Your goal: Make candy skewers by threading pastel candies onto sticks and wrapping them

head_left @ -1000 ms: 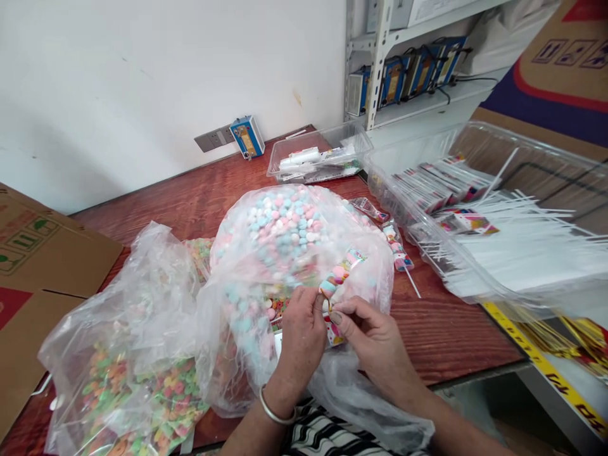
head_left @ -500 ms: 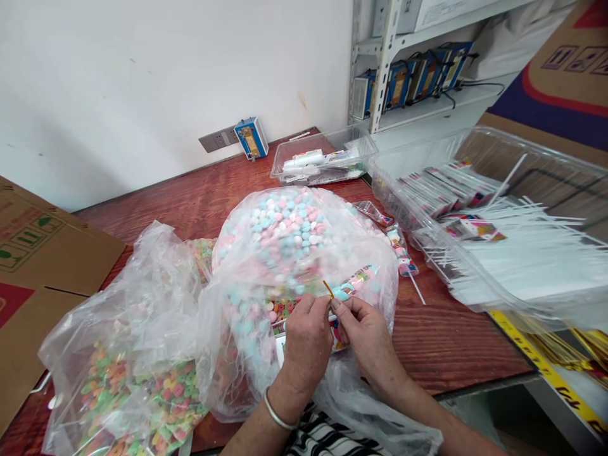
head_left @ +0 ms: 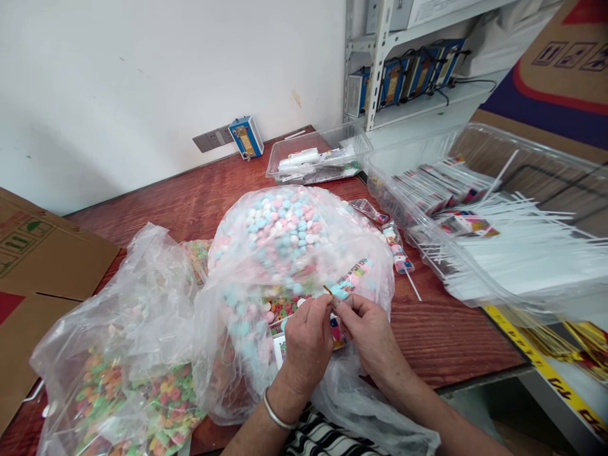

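Observation:
My left hand (head_left: pixel 308 339) and my right hand (head_left: pixel 373 335) meet fingertip to fingertip, both pinched. Between them a thin gold twist tie (head_left: pixel 327 289) sticks up at the neck of a small clear packet (head_left: pixel 351 278) of pastel candies. The packet slants away to the upper right; its gathered end is hidden by my fingers. Beneath my hands lies a large clear bag (head_left: pixel 285 218) full of pink, blue and white candy balls. In its opening, ring-shaped candies (head_left: pixel 284 307) and a printed packet (head_left: pixel 338 332) partly show.
A crumpled bag of colourful rings (head_left: pixel 137 392) lies to the left, beside a cardboard box (head_left: pixel 42 253). At right, a clear tray (head_left: pixel 408 221) holds white sticks and printed packets. Gold ties (head_left: pixel 555 342) lie below it. A filled packet with a stick (head_left: pixel 399 250) rests nearby.
The view has shifted slightly. My hands stay together at the packet's neck, and the gold twist tie's free end now stands out less and leans lower.

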`<state>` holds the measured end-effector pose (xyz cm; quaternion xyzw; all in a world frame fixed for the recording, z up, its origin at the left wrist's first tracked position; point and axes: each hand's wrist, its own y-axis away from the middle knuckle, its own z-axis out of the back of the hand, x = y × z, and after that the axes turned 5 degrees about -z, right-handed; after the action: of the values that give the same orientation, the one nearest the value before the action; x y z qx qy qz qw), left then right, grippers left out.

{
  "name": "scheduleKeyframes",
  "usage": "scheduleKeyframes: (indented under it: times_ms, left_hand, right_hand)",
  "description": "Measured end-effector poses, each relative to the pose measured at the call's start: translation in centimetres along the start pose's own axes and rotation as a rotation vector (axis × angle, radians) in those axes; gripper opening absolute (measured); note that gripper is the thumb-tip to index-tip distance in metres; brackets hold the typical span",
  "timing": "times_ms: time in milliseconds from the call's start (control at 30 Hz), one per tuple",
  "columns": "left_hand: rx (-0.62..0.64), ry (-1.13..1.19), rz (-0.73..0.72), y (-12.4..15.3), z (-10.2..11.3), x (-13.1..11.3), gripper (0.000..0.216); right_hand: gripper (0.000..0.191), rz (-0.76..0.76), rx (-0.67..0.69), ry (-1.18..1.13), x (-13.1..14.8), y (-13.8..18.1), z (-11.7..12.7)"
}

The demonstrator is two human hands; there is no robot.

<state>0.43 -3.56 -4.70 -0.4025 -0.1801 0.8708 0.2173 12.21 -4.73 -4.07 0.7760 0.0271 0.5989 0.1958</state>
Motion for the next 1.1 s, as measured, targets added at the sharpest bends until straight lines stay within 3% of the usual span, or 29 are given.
scheduleKeyframes:
  times_ms: [267, 367, 467, 567, 700, 900, 1100]
  left_hand:
    - [-0.074, 0.06, 0.071, -0.1, 0.1, -0.5, 0.026]
    - [-0.113, 0.063, 0.066, -0.5, 0.5, -0.9, 0.023]
    - [-0.132, 0.148, 0.165, -1.0, 0.8, -1.2, 0.017]
    - [-0.125, 0.415, 0.427, -1.5, 1.0, -1.5, 0.012]
    - [-0.12, 0.938, 0.748, -2.0, 0.7, -1.8, 0.022]
    - [-0.171, 1.37, 0.988, -2.3, 0.4, -1.8, 0.033]
    - [-0.113, 1.623, 1.099, -2.2, 0.5, -1.4, 0.027]
  right_hand:
    - [0.044, 0.004, 0.014, 0.018, 0.9, 0.1, -0.2]
    - [0.039, 0.068, 0.05, 0.06, 0.9, 0.0, -0.1]
    - [0.03, 0.144, 0.107, 0.103, 0.8, -0.1, 0.1]
    - [0.026, 0.189, 0.137, 0.121, 0.6, 0.0, 0.2]
    - [0.027, 0.21, 0.12, 0.127, 0.5, -0.1, 0.1]
    - [0.017, 0.428, -0.042, 0.256, 1.0, -0.5, 0.1]
    - [0.012, 0.402, 0.085, 0.164, 1.3, -0.8, 0.2]
